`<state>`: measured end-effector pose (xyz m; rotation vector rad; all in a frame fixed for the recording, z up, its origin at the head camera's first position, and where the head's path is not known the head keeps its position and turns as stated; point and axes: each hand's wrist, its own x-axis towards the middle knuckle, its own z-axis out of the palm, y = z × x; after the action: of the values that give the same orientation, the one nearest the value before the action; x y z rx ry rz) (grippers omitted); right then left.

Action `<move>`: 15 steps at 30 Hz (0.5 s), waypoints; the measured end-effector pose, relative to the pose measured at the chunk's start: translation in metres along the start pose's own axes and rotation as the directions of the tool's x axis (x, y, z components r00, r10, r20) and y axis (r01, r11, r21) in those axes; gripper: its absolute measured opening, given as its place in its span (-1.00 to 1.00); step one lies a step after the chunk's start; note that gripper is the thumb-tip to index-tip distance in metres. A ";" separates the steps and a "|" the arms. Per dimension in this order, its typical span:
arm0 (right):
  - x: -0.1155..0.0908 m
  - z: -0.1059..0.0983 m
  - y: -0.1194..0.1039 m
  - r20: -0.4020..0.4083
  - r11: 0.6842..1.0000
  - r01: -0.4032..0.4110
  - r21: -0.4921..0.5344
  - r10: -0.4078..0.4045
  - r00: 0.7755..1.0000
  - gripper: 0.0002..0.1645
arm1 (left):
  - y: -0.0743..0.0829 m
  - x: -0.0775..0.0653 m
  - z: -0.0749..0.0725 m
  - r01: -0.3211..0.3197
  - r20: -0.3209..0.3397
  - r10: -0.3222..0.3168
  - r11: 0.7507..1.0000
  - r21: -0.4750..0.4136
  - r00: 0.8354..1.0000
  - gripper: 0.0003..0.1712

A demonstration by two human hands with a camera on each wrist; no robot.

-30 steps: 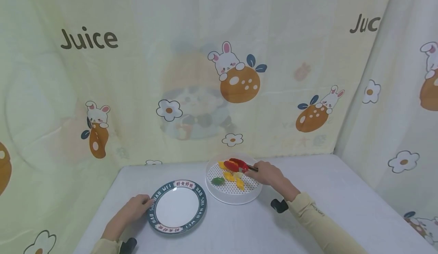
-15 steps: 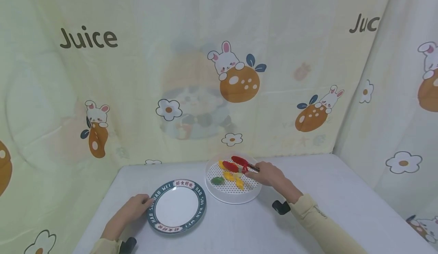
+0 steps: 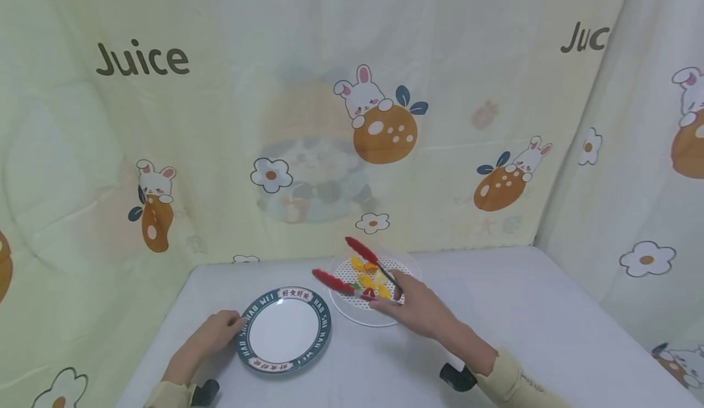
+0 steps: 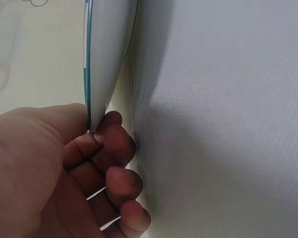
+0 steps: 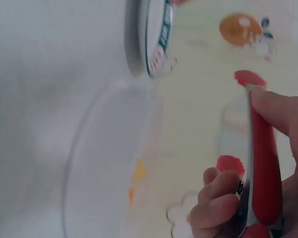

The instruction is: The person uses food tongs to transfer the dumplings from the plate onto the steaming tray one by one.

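My left hand (image 3: 219, 330) pinches the near-left rim of a white plate (image 3: 324, 330) with a dark green lettered border. In the left wrist view, the thumb lies on the face of the plate (image 4: 107, 54) and the fingertips sit beneath its edge. Red-tipped metal tongs (image 3: 362, 250) are gripped in my right hand (image 3: 422, 311), their two arms spread apart with nothing between the tips. They hang over a round white perforated basket (image 3: 357, 317), one tip reaching past its left side toward the plate. Inside lie several yellow pieces (image 3: 365, 281) and a green piece (image 3: 354, 286), partly covered by the tongs.
A white-covered table (image 3: 484, 335) carries the plate and basket side by side. Behind it hangs a pale curtain (image 3: 440, 225) with rabbit and fruit prints, close to the basket's far side. Another curtain (image 3: 621, 212) hangs along the right.
My right hand has raised the tongs from the basket and brought them nearer and left, with the tips spread wider. The left hand and plate stay put.
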<state>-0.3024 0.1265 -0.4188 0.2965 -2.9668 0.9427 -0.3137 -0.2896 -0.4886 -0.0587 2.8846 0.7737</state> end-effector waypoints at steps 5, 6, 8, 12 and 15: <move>-0.027 0.036 -0.009 0.164 0.998 0.053 0.015 -0.055 0.985 -0.06 | 0.002 0.003 0.000 -0.004 -0.005 0.004 1.000 0.003 1.000 -0.70; -0.030 0.043 -0.010 0.193 0.999 0.051 0.009 -0.052 0.980 -0.07 | 0.002 0.004 0.000 -0.008 -0.008 0.008 1.000 0.006 1.000 -0.70; -0.034 0.057 -0.010 0.229 0.999 0.029 -0.013 -0.025 0.973 -0.03 | 0.003 0.005 0.001 -0.008 -0.011 0.008 1.000 0.004 1.000 -0.69; -0.035 0.077 -0.008 0.246 0.997 0.004 -0.073 0.014 0.969 0.08 | 0.003 0.007 0.002 -0.003 0.003 0.003 1.000 0.001 1.000 -0.69; -0.032 0.086 -0.007 0.248 0.990 0.011 -0.138 0.024 0.968 0.15 | 0.002 0.007 0.002 0.006 0.011 -0.006 1.000 0.005 1.000 -0.70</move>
<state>-0.2660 0.0775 -0.4873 0.4318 -3.2426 0.7440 -0.3206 -0.2871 -0.4904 -0.0622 2.8746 0.7638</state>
